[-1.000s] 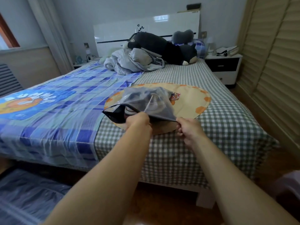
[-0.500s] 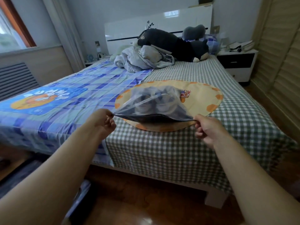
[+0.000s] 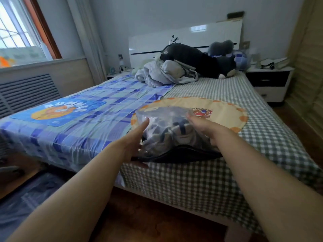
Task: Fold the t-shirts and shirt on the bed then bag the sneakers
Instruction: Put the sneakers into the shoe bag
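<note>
A translucent plastic bag [image 3: 162, 117] with a dark zip edge lies near the foot of the bed on a round yellow mat [image 3: 225, 112]. Sneakers [image 3: 176, 135] show through it, white with dark stripes. My left hand [image 3: 135, 142] lies flat against the bag's left side, fingers straight. My right hand [image 3: 204, 128] rests on the bag's right side with fingers spread over the top. A heap of pale crumpled clothes [image 3: 164, 74] sits further up the bed near the headboard.
The bed has a green checked sheet [image 3: 227, 168] and a blue plaid cover [image 3: 87, 123] on its left half. Dark plush toys [image 3: 197, 58] lie by the headboard. A nightstand [image 3: 271, 82] stands at the right, a wardrobe beyond it, a radiator and window at left.
Both hands have left the bag's zip edge, which they held pulled taut, and now lie on the sides of the bag. The view has moved closer to the bed.
</note>
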`<state>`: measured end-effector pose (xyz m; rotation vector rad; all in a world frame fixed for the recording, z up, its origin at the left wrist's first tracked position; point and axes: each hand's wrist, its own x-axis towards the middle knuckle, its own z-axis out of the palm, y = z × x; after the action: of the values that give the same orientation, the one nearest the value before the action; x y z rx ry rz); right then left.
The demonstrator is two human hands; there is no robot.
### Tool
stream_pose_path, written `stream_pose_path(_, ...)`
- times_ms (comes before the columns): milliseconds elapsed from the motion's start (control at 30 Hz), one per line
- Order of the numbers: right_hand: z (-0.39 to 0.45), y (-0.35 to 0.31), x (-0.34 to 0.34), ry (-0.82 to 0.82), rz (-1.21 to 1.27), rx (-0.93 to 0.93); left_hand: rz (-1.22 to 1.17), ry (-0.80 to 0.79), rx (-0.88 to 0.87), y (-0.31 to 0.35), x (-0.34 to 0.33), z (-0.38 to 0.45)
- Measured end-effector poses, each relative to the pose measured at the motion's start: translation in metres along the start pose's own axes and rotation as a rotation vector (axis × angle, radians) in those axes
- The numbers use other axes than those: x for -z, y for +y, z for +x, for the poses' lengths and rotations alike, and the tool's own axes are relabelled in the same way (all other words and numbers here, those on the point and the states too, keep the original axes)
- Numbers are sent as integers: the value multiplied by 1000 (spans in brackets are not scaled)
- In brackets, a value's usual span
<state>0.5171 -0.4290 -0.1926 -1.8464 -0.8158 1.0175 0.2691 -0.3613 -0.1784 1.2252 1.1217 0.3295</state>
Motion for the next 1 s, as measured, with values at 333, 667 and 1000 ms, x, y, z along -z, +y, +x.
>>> stream_pose_path(333,-55,17,-56,-67,143,79,-336,-23,-125,-82,-27,-1)
stream_pose_path(667,-128,-56,-363,-392,36,288,-493,463,-284,-186,250,-143)
stream_pose_path(1000,-201,-12,-710,-876,-331,195,-741,878,-23,-395,432,-270)
